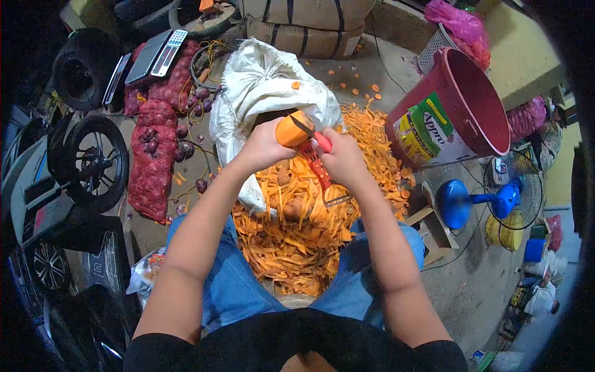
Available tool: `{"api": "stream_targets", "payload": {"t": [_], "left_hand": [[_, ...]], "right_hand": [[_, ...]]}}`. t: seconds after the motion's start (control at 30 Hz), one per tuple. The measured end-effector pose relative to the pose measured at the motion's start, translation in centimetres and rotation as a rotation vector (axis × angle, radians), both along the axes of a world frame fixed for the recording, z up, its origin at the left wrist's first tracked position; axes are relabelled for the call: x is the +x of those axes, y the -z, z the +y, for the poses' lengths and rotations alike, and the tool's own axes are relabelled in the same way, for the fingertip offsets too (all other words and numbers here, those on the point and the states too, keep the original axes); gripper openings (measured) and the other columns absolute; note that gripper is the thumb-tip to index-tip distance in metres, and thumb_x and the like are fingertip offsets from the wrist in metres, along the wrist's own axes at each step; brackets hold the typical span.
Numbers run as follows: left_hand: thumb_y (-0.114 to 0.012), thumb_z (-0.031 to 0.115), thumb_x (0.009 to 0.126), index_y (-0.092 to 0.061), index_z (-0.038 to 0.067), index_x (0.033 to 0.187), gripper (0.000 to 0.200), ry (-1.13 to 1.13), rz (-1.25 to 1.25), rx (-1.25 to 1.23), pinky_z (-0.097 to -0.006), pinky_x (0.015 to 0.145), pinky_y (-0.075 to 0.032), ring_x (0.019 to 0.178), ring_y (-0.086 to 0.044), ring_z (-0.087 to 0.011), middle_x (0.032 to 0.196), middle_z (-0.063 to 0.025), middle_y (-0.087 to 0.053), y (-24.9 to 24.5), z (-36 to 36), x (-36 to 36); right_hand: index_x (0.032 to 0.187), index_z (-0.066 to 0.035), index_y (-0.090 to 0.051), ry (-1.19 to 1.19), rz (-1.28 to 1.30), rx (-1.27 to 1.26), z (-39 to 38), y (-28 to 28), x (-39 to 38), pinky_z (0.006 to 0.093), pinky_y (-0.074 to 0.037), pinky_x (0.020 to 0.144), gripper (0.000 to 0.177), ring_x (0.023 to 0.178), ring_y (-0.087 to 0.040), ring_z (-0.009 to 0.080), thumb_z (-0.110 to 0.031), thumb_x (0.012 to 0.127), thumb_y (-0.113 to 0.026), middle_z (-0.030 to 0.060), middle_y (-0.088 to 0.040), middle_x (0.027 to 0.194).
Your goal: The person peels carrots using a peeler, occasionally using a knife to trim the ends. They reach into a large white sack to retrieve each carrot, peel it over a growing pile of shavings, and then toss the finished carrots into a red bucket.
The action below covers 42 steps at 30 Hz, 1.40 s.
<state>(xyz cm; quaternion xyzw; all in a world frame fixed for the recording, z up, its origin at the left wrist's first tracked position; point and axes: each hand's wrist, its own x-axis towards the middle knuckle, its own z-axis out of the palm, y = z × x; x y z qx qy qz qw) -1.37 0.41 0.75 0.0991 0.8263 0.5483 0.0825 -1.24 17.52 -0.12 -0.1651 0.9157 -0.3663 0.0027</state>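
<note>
Carrot (294,129) at 12 o'clock, gripped in my left hand (263,147). Right hand (343,156) clasps red-handled knife (315,134), edge against carrot; red peeler (317,166) below, toward 6. Best practice, I judge: brace firmly, cut shallow, fingertips clear.

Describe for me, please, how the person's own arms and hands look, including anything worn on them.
The left hand and right hand are ungloved, with no watch or bracelet visible. The left arm and right arm are bare up to the short black fabric sleeves, which end above the elbows and show no visible markings.
</note>
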Motion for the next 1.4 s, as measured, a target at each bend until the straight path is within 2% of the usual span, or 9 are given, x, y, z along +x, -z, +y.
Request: {"api": "stream_targets", "payload": {"t": [0.23, 0.93, 1.03, 1.1, 1.13, 1.2, 1.27, 1.3, 1.4], "left_hand": [[-0.06, 0.004, 0.05, -0.05, 0.004, 0.096, 0.047, 0.059, -0.044, -0.013, -0.0255, 0.076, -0.038, 0.083, -0.052, -0.0142, 0.09, -0.004, -0.054, 1.4, 0.0, -0.5], [-0.063, 0.014, 0.053, -0.05, 0.004, 0.077, 0.029, -0.027, 0.414, -0.194, -0.0342, 0.056, -0.044, 0.064, -0.054, -0.0297, 0.067, -0.0143, -0.054, -0.5, 0.7, 1.5], [-0.064, 0.014, 0.052, -0.051, 0.005, 0.078, 0.031, -0.067, 0.482, -0.3, -0.0332, 0.056, -0.044, 0.064, -0.054, -0.0289, 0.069, -0.0135, -0.054, -0.8, 0.9, 1.8], [-0.064, 0.014, 0.049, -0.052, 0.006, 0.08, 0.033, 0.144, 0.749, -0.231, -0.0316, 0.056, -0.044, 0.063, -0.055, -0.026, 0.069, -0.0108, -0.055, -1.7, 1.5, 3.6], [-0.064, 0.014, 0.049, -0.052, 0.006, 0.08, 0.034, 0.206, 0.781, -0.197, -0.0311, 0.056, -0.044, 0.063, -0.055, -0.025, 0.07, -0.0099, -0.055, -2.4, 2.4, 4.5], [-0.063, 0.014, 0.051, -0.051, 0.006, 0.081, 0.034, 0.16, 0.821, -0.163, -0.0317, 0.056, -0.044, 0.064, -0.055, -0.0243, 0.071, -0.0092, -0.055, -1.3, 2.6, 4.3], [-0.068, 0.014, 0.05, -0.049, 0.005, 0.086, 0.042, 0.107, 0.659, -0.306, -0.0321, 0.06, -0.043, 0.069, -0.054, -0.0283, 0.076, -0.0115, -0.054, -0.5, 2.0, 3.5], [-0.066, 0.011, 0.053, -0.047, 0.004, 0.089, 0.041, 0.072, 0.578, -0.369, -0.0311, 0.064, -0.043, 0.073, -0.054, -0.0286, 0.079, -0.012, -0.054, -0.5, 1.9, 3.3], [-0.062, 0.012, 0.056, -0.047, 0.005, 0.089, 0.037, -0.046, 0.43, -0.164, -0.0331, 0.065, -0.043, 0.075, -0.053, -0.0292, 0.08, -0.0129, -0.053, 0.2, 2.3, 3.0]], "right_hand": [[0.073, -0.003, -0.049, -0.018, 0.018, -0.011, 0.3, 0.5, 0.0, 0.0428, -0.039, 0.057, 0.012, 0.063, -0.05, 0.0368, -0.01, 0.064, -0.05, 0.02, -0.051, 0.062], [0.064, 0.0, -0.046, 0.106, 0.019, -0.177, -0.2, 4.0, -0.6, 0.0426, -0.037, 0.055, 0.008, 0.063, -0.047, 0.0391, -0.007, 0.063, -0.049, 0.0217, -0.05, 0.063], [0.069, -0.001, -0.051, 0.096, -0.053, -0.19, 0.6, 6.7, -1.5, 0.0395, -0.039, 0.055, 0.009, 0.065, -0.051, 0.0356, -0.008, 0.064, -0.05, 0.0207, -0.052, 0.066], [0.076, -0.002, -0.057, 0.237, -0.52, -0.394, 2.0, 14.2, -3.6, 0.0358, -0.04, 0.056, 0.018, 0.066, -0.055, 0.0303, -0.015, 0.064, -0.053, 0.0188, -0.055, 0.069], [0.08, -0.004, -0.059, 0.329, -0.399, -0.186, 1.7, 9.1, -1.4, 0.0327, -0.042, 0.058, 0.027, 0.066, -0.057, 0.026, -0.024, 0.063, -0.057, 0.0166, -0.057, 0.069], [0.079, -0.006, -0.06, 0.214, -0.36, 0.194, 1.4, 12.1, -2.0, 0.0328, -0.042, 0.059, 0.029, 0.066, -0.057, 0.0259, -0.029, 0.061, -0.058, 0.016, -0.057, 0.069], [0.083, -0.008, -0.059, -0.074, -0.357, -0.351, 1.3, 17.1, -2.1, 0.0327, -0.043, 0.061, 0.029, 0.069, -0.056, 0.0255, -0.03, 0.064, -0.057, 0.014, -0.058, 0.074], [0.088, -0.009, -0.057, -0.148, -0.091, -0.087, 0.1, 14.3, -1.1, 0.0329, -0.042, 0.065, 0.03, 0.076, -0.055, 0.0255, -0.029, 0.067, -0.054, 0.0125, -0.058, 0.081], [0.099, -0.013, -0.051, -0.141, -0.089, -0.349, -2.1, 14.9, -1.6, 0.0319, -0.041, 0.071, 0.033, 0.087, -0.052, 0.0262, -0.029, 0.07, -0.051, 0.0114, -0.055, 0.092]]}}
